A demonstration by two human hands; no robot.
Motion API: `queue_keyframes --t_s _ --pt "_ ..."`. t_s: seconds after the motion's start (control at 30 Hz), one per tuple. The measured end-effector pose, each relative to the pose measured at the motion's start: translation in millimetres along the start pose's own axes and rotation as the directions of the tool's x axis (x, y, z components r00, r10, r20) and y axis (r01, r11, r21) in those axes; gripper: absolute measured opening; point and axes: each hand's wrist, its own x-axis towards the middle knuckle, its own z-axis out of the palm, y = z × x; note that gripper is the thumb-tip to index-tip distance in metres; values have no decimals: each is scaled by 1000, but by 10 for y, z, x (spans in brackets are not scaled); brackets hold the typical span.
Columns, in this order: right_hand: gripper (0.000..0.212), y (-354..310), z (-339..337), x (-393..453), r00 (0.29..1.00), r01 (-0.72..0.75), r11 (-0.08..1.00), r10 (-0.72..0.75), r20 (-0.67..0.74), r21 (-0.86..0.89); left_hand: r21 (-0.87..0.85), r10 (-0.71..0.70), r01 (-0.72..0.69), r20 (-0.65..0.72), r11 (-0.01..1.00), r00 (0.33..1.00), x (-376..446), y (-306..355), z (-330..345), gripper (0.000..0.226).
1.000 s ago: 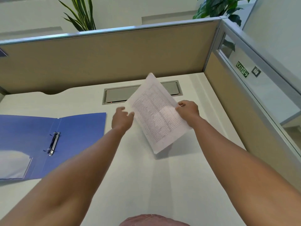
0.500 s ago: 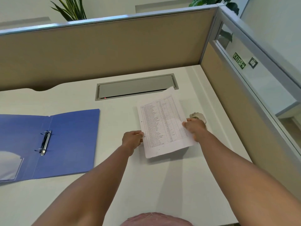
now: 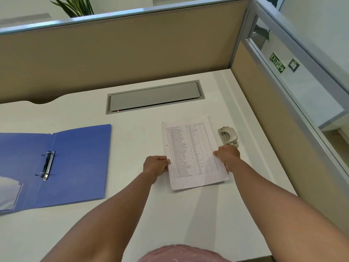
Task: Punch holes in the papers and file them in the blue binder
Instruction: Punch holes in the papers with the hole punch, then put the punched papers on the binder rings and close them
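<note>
Head view, looking down on a white desk (image 3: 188,214). Papers (image 3: 192,154), a printed table on the top sheet, lie flat between the two hands. Left hand (image 3: 156,166) grips the sheets' left edge, fingers curled, thumb side against the margin by two small punched holes. Right hand (image 3: 228,156) grips the right edge low down, fingers curled over it; fingertips hidden under the paper, so how far they reach cannot be told.

Hole punch (image 3: 228,136), grey, sits just beyond the right-hand knuckles, beside the papers' right edge.

Blue binder (image 3: 56,165) lies open and flat well to the left of the left-hand fingers, ring mechanism (image 3: 48,165) along its spine; whether the rings are open cannot be told.

Grey cable hatch (image 3: 154,96) is set in the desk beyond the papers.
</note>
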Motion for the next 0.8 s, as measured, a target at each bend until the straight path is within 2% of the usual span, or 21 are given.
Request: queue_keyframes --t_s 0.2,0.37,0.57,0.8 --pt "17 40 22 22 999 29 994 -31 -12 -110 81 1 1 -22 997 1000 13 -32 -27 12" --pt "13 66 45 42 999 -12 999 10 -51 -40 204 5 5 -49 979 999 -5 -66 -116 13" --pt "11 22 82 -37 992 11 999 -17 -128 -43 164 14 3 -106 986 994 -42 -93 -261 15" --pt "15 -202 343 -261 990 108 990 -115 -79 -89 100 44 -29 -155 995 987 -59 -223 -575 12"
